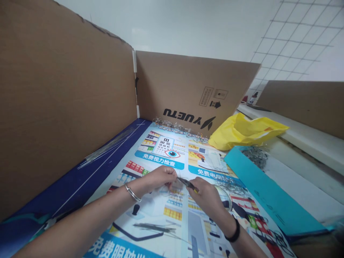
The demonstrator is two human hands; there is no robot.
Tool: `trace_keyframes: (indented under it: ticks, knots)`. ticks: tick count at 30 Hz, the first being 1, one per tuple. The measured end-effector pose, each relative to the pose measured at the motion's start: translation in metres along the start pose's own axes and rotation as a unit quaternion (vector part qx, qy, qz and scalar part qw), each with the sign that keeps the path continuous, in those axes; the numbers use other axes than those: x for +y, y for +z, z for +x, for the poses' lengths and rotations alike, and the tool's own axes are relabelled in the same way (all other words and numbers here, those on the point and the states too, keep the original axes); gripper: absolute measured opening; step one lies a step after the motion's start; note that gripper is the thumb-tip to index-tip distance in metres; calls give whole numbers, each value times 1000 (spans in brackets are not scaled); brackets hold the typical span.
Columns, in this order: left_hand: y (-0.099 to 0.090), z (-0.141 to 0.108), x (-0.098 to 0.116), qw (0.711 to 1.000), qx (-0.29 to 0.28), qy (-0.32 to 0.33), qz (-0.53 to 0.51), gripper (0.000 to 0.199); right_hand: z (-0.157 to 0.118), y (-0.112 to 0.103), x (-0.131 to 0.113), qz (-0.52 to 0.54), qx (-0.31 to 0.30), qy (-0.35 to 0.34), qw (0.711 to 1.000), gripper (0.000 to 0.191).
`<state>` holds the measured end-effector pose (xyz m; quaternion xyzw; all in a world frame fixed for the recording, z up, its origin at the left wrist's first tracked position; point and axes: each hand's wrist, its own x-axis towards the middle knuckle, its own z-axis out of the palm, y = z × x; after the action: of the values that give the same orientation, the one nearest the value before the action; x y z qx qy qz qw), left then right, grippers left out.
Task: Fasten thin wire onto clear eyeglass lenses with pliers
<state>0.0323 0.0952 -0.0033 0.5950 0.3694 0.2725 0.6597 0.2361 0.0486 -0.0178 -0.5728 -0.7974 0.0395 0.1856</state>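
Observation:
Near the middle of the printed sheet, my left hand pinches a thin wire piece, too fine to make out fully. My right hand is wrapped round pliers with dark jaws and a bit of yellow on the handle. The plier tips point left and meet the wire at my left fingertips. A bundle of thin wires lies on the sheet below my hands. More loose wire pieces lie to the right of my right hand.
Cardboard panels stand at left and back. Long straight wires lie along the left panel. A yellow bag, a turquoise box with a wire tangle, and dark rings are at right. Wire pieces line the back.

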Motion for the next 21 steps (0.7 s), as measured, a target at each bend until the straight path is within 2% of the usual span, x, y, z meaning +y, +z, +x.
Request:
trace_keyframes:
  ticks: [4,11,15,21]
  knots:
    - [0,-1,3,1000,-12,-3,-1,5,0,0,3,-27,22,-39,999,13]
    - [-1,-1,5,999,-21,-31,0,4,-2,2,7,-83,105,-120,984,12]
    - [-1,-2,7,999,-31,-35,-9,7,-3,1,6,-110,122,-132,977,12]
    - [-1,-2,8,999,-36,-32,-2,6,-2,2,5,-147,116,-133,973,11]
